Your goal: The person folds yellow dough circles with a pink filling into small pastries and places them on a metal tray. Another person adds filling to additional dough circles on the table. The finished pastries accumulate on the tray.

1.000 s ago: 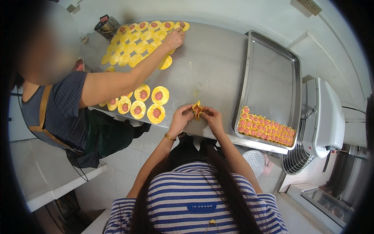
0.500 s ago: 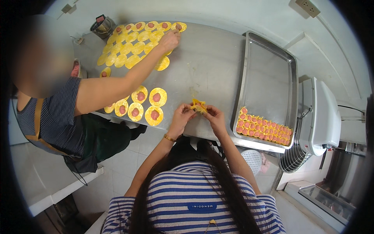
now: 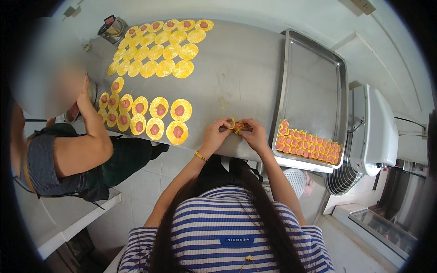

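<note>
Near the front edge of the steel table, a dumpling [image 3: 238, 126] with a yellow wrapper and pink meat filling is held between my two hands. My left hand [image 3: 214, 137] pinches its wrapper from the left, and my right hand [image 3: 256, 137] grips the other side with bent fingers. To the left of my hands lie flat round yellow wrappers, each topped with a lump of pink filling [image 3: 178, 132]. On my right stands a metal tray [image 3: 314, 86], with rows of open-topped dumplings [image 3: 307, 143] packed along its near end.
Farther left on the steel table [image 3: 239, 59] lie rows of bare yellow wrappers [image 3: 183, 69], the back row topped with filling. A metal container [image 3: 111, 31] stands at the far left corner. A co-worker's arm [image 3: 93, 129] is at the left; a white machine [image 3: 373, 132] stands right of the tray.
The co-worker's hand has drawn back from the far row of wrappers to a container at the left. My hands remain at the dumpling, its wrapper now folded closer around the filling.
</note>
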The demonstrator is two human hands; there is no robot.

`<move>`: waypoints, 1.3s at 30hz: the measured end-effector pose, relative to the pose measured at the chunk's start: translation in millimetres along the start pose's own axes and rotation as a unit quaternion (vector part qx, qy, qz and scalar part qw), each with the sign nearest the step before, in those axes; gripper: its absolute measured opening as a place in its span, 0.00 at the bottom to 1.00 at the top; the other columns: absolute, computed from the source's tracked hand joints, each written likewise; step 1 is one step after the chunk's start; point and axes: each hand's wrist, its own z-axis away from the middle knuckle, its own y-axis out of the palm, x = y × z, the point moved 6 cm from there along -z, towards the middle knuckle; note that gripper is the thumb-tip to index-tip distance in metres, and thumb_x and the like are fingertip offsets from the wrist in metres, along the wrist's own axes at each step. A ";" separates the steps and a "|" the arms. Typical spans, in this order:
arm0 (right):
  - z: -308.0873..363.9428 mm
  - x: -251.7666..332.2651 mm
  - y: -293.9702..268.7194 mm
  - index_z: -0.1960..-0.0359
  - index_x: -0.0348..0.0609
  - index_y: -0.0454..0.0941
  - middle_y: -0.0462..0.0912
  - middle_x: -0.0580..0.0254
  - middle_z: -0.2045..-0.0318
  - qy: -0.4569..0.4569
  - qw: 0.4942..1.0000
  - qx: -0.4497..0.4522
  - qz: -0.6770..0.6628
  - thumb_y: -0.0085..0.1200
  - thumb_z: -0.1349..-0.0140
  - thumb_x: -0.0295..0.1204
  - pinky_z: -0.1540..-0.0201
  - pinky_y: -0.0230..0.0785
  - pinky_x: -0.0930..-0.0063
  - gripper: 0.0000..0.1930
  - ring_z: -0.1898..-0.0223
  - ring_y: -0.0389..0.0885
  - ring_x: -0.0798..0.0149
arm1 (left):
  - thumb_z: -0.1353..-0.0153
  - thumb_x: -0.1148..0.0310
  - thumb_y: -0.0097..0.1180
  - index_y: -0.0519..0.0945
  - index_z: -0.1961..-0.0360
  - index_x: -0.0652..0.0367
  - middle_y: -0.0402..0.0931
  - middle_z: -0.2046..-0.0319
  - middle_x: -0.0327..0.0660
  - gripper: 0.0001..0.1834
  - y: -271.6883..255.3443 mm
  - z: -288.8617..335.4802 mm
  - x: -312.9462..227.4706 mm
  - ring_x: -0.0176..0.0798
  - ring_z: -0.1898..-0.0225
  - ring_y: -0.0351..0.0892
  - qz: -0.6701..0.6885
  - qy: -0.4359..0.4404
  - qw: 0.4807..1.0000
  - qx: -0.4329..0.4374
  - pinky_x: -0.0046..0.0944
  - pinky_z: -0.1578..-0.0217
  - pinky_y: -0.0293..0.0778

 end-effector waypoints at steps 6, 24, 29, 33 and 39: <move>-8.6 3.2 1.3 0.59 0.37 0.78 0.81 0.54 0.62 -0.050 0.997 0.010 0.065 0.57 0.54 0.14 0.56 0.75 0.71 0.17 0.60 0.82 0.59 | 0.51 0.79 0.63 0.75 0.60 0.63 0.81 0.64 0.44 0.15 12.4 0.1 2.5 0.39 0.64 0.83 0.029 -0.095 0.995 0.017 0.35 0.62 0.78; -3.7 9.4 -8.4 0.66 0.38 0.80 0.79 0.52 0.67 -0.082 0.989 0.024 0.125 0.54 0.54 0.16 0.63 0.71 0.62 0.11 0.65 0.78 0.46 | 0.53 0.68 0.68 0.77 0.70 0.62 0.80 0.77 0.45 0.14 21.3 -13.0 -13.0 0.42 0.74 0.81 -0.144 -0.035 0.982 0.114 0.38 0.71 0.75; -3.3 8.5 -6.9 0.64 0.38 0.80 0.79 0.52 0.67 -0.075 0.987 0.024 0.137 0.53 0.55 0.14 0.63 0.72 0.63 0.14 0.65 0.79 0.47 | 0.53 0.68 0.69 0.76 0.70 0.61 0.79 0.78 0.45 0.14 25.7 -13.1 -16.7 0.43 0.74 0.81 -0.171 -0.025 0.977 0.126 0.38 0.70 0.75; 1.2 13.6 -13.2 0.64 0.38 0.80 0.79 0.53 0.67 -0.117 0.973 -0.026 0.199 0.54 0.56 0.14 0.64 0.73 0.65 0.15 0.66 0.80 0.50 | 0.53 0.70 0.67 0.76 0.68 0.61 0.80 0.76 0.45 0.13 20.6 -12.5 -16.9 0.43 0.72 0.82 -0.071 -0.019 0.992 0.099 0.38 0.67 0.76; 2.8 8.5 -6.2 0.63 0.38 0.79 0.77 0.51 0.64 -0.052 0.988 0.000 0.147 0.52 0.55 0.14 0.59 0.71 0.60 0.16 0.61 0.77 0.46 | 0.51 0.73 0.66 0.77 0.65 0.63 0.81 0.74 0.45 0.13 27.4 -15.2 -13.9 0.41 0.70 0.83 -0.086 -0.010 0.990 0.113 0.37 0.66 0.78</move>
